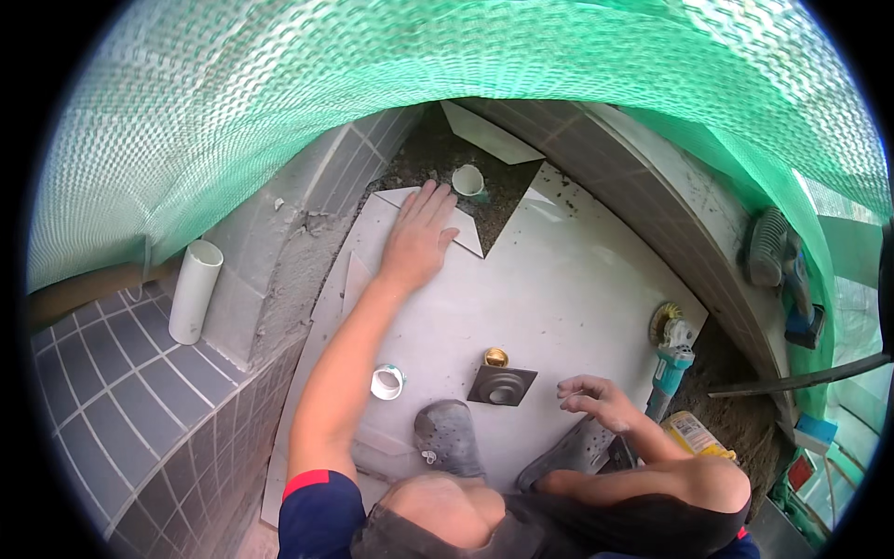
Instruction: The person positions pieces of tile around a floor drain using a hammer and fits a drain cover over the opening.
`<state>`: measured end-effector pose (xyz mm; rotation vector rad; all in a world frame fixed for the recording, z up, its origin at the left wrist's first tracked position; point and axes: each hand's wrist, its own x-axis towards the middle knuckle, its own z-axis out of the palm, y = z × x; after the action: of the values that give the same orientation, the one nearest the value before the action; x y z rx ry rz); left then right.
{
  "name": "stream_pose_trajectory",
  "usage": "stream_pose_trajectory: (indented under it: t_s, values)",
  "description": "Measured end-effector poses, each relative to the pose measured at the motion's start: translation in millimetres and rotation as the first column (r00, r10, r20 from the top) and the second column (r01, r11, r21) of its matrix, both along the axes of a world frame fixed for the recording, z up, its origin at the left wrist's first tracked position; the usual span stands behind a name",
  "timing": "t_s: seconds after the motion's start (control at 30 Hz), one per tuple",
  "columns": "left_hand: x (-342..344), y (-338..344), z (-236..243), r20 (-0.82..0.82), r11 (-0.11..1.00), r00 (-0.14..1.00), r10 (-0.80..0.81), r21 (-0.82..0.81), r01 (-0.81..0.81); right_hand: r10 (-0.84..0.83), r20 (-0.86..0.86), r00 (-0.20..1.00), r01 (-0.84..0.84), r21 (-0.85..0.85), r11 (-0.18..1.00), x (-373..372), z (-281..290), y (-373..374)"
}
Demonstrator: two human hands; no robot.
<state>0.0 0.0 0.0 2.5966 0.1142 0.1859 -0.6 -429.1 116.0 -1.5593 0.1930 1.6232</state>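
Observation:
My left hand lies palm down on a cut white tile piece at the edge of bare dark mortar, with its fingers extended. A white pipe stub stands just beyond my fingertips, and another cut tile lies farther back. My right hand hovers over the large pale tiled surface, fingers loosely bent and apart, holding nothing. Left of it lie a dark square drain piece and a brass fitting. A white plastic fitting sits below my left forearm.
An angle grinder and yellow container lie right. A white pipe stands on the grey tiled ledge at left. A curved tiled wall borders the right, with tools on top. Green mesh arches around. My feet are below.

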Motion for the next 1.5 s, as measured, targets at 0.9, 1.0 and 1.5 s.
stream_pose_trajectory:
  t_s: [0.9,1.0,1.5]
  values:
    - [-67.7,-7.1,-0.1,0.049,0.964,0.989,-0.143,0.232,0.128,-0.2,0.943,0.266,0.485,0.048,0.873,-21.1,239.8,-180.2]
    - [-69.3,-54.7,83.9,0.043,0.942,0.981,-0.189,0.29,0.169,-0.179,0.966,0.184,0.553,0.049,0.832,-31.0,248.1,-185.7]
    - [-300.9,-16.1,304.7,-0.277,0.714,0.77,0.575,-0.29,-0.637,0.196,0.512,0.837,-0.043,-0.296,0.954,57.8,138.8,-8.8]
